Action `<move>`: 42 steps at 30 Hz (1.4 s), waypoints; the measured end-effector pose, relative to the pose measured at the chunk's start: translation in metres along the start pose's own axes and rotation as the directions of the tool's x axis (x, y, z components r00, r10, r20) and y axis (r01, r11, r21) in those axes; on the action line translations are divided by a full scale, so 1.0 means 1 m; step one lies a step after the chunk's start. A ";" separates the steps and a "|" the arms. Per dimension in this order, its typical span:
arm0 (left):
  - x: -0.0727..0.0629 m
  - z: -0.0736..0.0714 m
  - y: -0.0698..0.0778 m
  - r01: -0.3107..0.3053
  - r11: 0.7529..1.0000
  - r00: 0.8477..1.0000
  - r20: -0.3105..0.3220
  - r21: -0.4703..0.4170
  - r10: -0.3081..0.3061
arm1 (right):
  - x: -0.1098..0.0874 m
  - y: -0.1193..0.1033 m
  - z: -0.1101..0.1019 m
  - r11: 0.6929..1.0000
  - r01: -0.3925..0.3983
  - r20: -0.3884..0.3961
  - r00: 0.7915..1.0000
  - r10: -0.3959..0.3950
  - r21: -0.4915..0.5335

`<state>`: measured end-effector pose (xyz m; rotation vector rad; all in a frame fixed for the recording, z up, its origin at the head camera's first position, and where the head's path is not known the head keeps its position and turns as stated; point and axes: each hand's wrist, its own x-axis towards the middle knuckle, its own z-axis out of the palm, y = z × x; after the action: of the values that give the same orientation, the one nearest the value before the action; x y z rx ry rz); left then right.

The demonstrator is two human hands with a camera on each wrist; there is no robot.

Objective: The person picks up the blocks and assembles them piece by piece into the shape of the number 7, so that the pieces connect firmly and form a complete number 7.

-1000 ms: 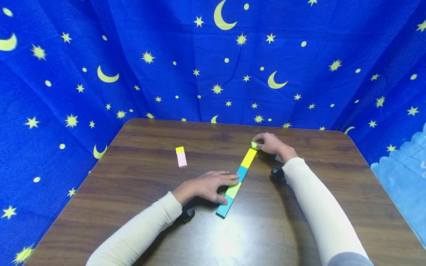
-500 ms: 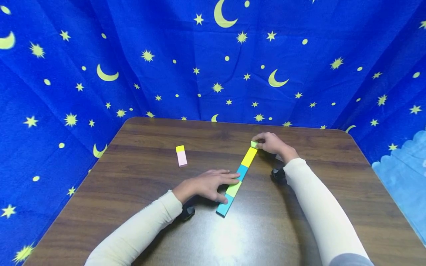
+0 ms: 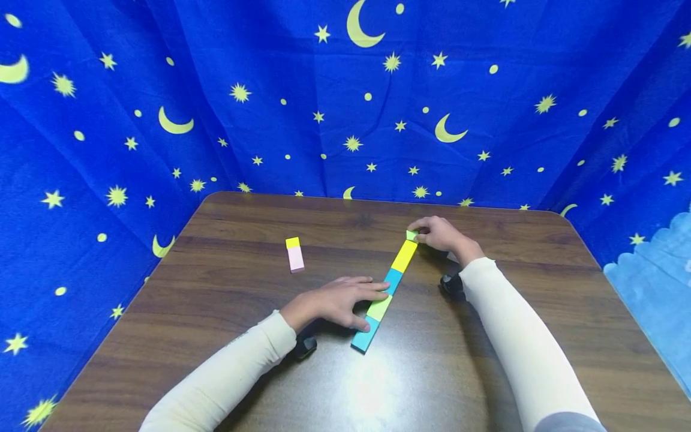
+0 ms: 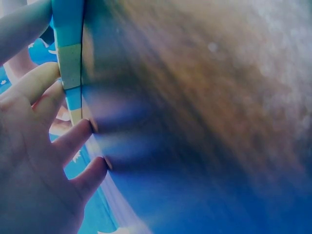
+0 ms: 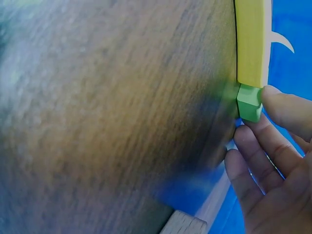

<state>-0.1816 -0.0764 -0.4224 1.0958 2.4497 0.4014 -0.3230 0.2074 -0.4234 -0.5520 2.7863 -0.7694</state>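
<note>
Plainly, a brown wood-grained table (image 3: 232, 270) fills the lower half, with glare (image 3: 369, 390) at its 6 o'clock. Blue cloth (image 3: 302, 72) patterned with yellow moons and stars hangs beyond it from 10 round past 12, and a paler cloth (image 3: 655, 288) at 3. Across the table a row (image 3: 380, 308) of coloured blocks runs toward 1 o'clock. The right hand (image 3: 439, 233) pinches the green block (image 3: 411, 236) at its far end. The left hand (image 3: 342, 300), fingers spread and gripping nothing, rests against the row, covering part of it. At its 10 o'clock lie a pink block (image 3: 296, 260) and a small yellow block (image 3: 293, 242), touching. The right arm (image 3: 523, 336) partly hides a pale piece (image 3: 452, 257).
</note>
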 end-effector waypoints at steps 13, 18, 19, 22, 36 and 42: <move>-0.001 0.002 -0.002 -0.013 1.000 1.000 -0.009 0.003 0.013 | 0.003 0.000 0.002 1.000 0.024 -0.013 1.000 -0.024 0.007; -0.002 0.001 -0.004 -0.012 1.000 1.000 -0.008 -0.007 0.012 | 0.000 0.001 0.001 0.997 0.069 -0.052 0.996 -0.070 -0.020; -0.002 0.001 -0.004 -0.009 1.000 1.000 -0.009 -0.006 0.009 | -0.003 0.000 0.000 0.996 0.087 -0.065 0.994 -0.088 -0.023; -0.002 0.001 -0.004 -0.003 1.000 1.000 -0.015 0.003 0.003 | -0.014 -0.001 -0.004 0.994 0.114 -0.084 0.990 -0.113 -0.002; 0.000 0.000 0.003 -0.018 0.999 1.000 -0.008 0.047 0.018 | -0.115 0.043 -0.036 0.986 0.091 -0.145 0.983 -0.112 -0.140; -0.001 0.000 0.000 -0.012 0.999 1.000 -0.010 0.048 0.012 | -0.121 0.049 -0.034 0.992 0.052 -0.124 0.990 -0.066 -0.112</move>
<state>-0.1805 -0.0771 -0.4221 1.1312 2.4745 0.3549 -0.2375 0.3105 -0.4101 -0.6283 2.9565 -0.6907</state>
